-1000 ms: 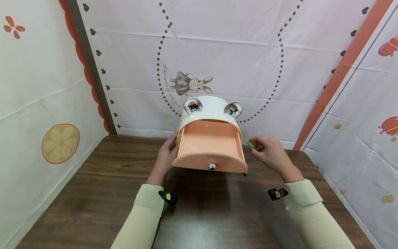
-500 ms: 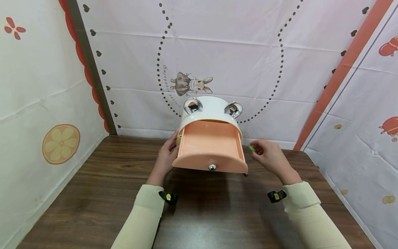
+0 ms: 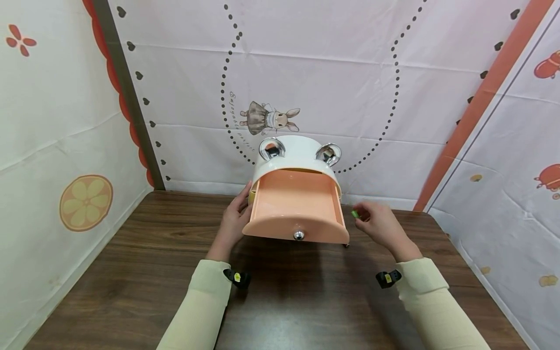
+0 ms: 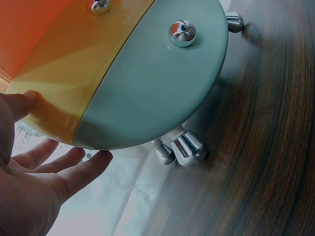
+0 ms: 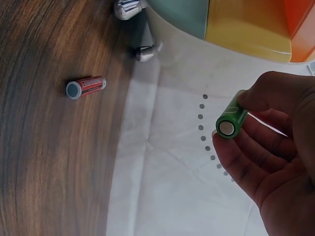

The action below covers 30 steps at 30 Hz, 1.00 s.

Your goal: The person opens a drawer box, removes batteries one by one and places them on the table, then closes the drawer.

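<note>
A small round storage box (image 3: pixel 302 154) with a white shell and silver eye-like knobs stands at the back of the table, its top orange drawer (image 3: pixel 295 197) pulled out. My left hand (image 3: pixel 233 221) holds the box's left side. In the left wrist view its thumb lies on the yellow drawer (image 4: pixel 81 64), above a green drawer (image 4: pixel 162 78), with the fingers along the side. To the right of the box, my right hand (image 3: pixel 380 223) pinches a green battery (image 5: pixel 233 115) between thumb and fingers. The battery is apart from the box and tilted.
A red battery (image 5: pixel 86 87) lies on the wooden table (image 3: pixel 144 282), near the box's silver feet (image 5: pixel 145 52). A printed cloth (image 3: pixel 323 87) hangs right behind the box. More cloth walls stand at both sides.
My right hand has moved slightly down and toward me with the green battery in it. The left hand, the box and the pulled-out drawer have stayed still.
</note>
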{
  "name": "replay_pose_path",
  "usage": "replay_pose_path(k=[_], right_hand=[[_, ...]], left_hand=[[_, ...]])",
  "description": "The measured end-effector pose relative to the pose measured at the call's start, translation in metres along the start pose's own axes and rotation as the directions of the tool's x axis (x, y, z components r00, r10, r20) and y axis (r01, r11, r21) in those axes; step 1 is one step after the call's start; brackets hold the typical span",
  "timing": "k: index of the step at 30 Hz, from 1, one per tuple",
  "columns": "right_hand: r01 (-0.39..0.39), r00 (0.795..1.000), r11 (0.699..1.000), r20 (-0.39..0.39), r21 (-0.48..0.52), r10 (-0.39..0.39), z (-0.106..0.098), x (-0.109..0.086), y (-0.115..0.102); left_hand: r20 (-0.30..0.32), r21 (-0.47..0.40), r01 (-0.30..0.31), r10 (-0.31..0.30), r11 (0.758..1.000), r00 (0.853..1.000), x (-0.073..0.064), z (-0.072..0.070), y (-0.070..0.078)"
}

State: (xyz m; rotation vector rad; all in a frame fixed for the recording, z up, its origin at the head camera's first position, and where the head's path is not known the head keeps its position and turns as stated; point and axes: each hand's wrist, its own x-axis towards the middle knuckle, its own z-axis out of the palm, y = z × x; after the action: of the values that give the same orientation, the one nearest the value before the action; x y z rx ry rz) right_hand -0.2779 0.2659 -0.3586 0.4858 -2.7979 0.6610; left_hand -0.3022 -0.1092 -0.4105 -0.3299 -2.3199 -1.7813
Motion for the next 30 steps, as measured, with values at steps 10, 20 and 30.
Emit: replay_pose_path(k=[10, 20, 30], right_hand=[[-0.05, 0.998, 0.999, 0.032, -0.018, 0.051, 0.007, 0.0, 0.005], [-0.062, 0.997, 0.998, 0.04, -0.029, 0.063, 0.013, -0.001, 0.01], [-0.083, 0.994, 0.996, 0.062, -0.036, 0.085, 0.019, -0.003, 0.015]], left_hand=[[0.023, 0.009, 0.018, -0.018, 1.0, 1.0, -0.014, -0.004, 0.035], [0.001, -0.003, -0.011, 0.011, 1.0, 1.0, -0.002, 0.0, 0.004], [-0.003, -0.009, -0.016, 0.016, 1.0, 1.0, 0.001, 0.001, -0.003]])
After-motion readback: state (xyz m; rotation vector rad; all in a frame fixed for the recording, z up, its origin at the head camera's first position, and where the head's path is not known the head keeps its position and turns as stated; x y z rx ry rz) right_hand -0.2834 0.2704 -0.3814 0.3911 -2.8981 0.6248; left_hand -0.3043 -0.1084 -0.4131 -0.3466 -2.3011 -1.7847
